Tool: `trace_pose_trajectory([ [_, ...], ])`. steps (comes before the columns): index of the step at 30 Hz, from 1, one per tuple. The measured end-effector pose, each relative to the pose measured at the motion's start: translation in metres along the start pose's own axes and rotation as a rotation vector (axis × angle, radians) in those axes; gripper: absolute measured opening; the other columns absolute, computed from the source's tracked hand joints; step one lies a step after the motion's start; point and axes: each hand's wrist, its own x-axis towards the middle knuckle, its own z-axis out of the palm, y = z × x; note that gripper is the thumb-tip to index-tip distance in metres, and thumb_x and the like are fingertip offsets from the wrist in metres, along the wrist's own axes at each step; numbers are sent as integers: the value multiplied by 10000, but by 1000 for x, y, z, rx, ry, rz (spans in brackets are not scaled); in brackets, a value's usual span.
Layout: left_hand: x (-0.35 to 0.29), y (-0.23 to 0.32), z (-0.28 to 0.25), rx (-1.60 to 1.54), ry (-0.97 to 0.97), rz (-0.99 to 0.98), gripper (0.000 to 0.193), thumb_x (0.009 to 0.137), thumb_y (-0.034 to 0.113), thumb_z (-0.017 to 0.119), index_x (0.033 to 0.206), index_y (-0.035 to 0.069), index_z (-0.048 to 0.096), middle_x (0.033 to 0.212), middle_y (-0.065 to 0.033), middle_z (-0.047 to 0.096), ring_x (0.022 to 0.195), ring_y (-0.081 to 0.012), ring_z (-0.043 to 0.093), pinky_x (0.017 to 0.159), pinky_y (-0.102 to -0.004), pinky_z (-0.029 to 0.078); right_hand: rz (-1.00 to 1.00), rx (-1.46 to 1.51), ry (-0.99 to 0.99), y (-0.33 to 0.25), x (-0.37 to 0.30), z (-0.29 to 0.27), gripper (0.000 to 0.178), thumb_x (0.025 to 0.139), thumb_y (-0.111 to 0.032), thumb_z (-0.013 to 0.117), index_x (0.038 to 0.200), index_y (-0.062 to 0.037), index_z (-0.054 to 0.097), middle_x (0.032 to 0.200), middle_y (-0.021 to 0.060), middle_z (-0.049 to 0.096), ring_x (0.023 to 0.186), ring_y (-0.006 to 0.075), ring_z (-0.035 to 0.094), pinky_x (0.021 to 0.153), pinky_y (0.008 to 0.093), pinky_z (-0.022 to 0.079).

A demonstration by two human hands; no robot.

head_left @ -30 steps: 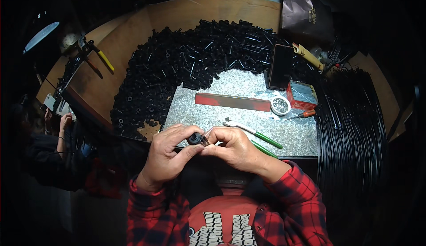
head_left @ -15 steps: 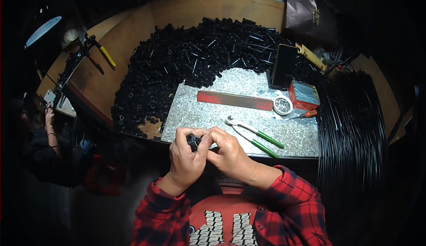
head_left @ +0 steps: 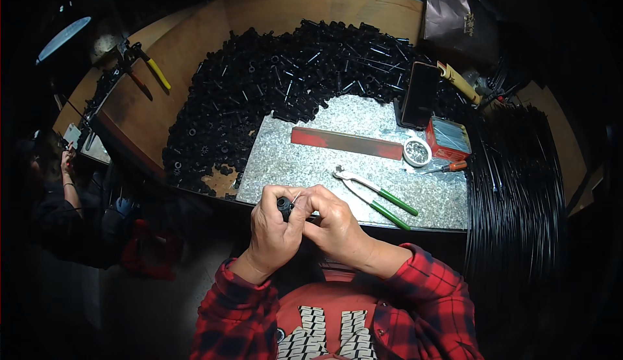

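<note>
Close to the near edge of the stone-patterned board [head_left: 272, 159], my left hand [head_left: 271, 235] is closed around a short black cylindrical part [head_left: 283, 207], its round end facing up. My right hand [head_left: 337, 227] meets it with thumb and forefinger pinched together. A thin, pale, needle-like piece [head_left: 296, 198] shows between the two hands; its ends are hidden by the fingers. Just beyond my right hand lie green-handled pliers [head_left: 383, 205], jaws pointing away to the left. Farther back rests a long flat bar [head_left: 347, 144] with red on its side.
Black parts [head_left: 259, 81] are heaped along the wooden wall [head_left: 311, 1]. At right are a white round dish [head_left: 416, 152], red box [head_left: 448, 142], orange-handled screwdriver [head_left: 457, 166], upright phone [head_left: 418, 97] and black rods [head_left: 516, 191]. A co-worker's hand [head_left: 67, 161] is at far left.
The whole view has shifted slightly. My hands keep the same grip, and the thin piece between them shows a little more plainly. The co-worker's hand has moved slightly.
</note>
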Motion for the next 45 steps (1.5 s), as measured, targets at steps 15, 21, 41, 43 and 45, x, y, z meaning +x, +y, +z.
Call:
trace_pose_trajectory([
  [15, -11, -18, -1, -25, -17, 54, 345, 908, 6, 479, 1206, -41, 312, 774, -117, 670, 725, -205, 657, 728, -307, 490, 90, -956, -186, 14, -37, -89, 308, 759, -158, 718, 890, 27, 509, 946, 198, 536, 851, 360, 563, 715, 421, 478],
  [21, -28, -23, -2, -331, 60, -179, 452, 974, 80, 410, 1363, 11, 189, 788, -77, 628, 809, -184, 622, 939, -420, 449, 107, -1045, -233, 40, -52, -97, 260, 795, -206, 662, 822, 11, 520, 816, 179, 516, 797, 331, 547, 661, 420, 468],
  [41, -40, -30, 18, -388, -193, -174, 787, 732, -10, 748, 1308, 72, 219, 580, 39, 377, 506, -43, 383, 491, -202, 340, -215, -1050, -40, -35, -30, -120, 326, 679, -89, 743, 901, -29, 512, 1082, 172, 522, 1023, 353, 536, 890, 491, 412],
  [43, -45, -34, 20, -443, -234, -180, 1027, 575, 171, 906, 1315, 73, 201, 581, 49, 361, 511, -44, 359, 497, -189, 315, -271, -1224, -15, -33, -32, -117, 327, 717, -120, 731, 964, -36, 534, 1205, 160, 502, 1202, 361, 471, 1059, 595, 272],
  [45, -49, -38, 21, -494, -224, -160, 1029, 614, 401, 853, 1320, 50, 192, 585, 47, 367, 516, -44, 361, 495, -191, 296, -332, -1288, -20, -28, -34, -115, 313, 736, -129, 721, 970, -37, 536, 1218, 152, 497, 1219, 364, 460, 1073, 601, 250],
])
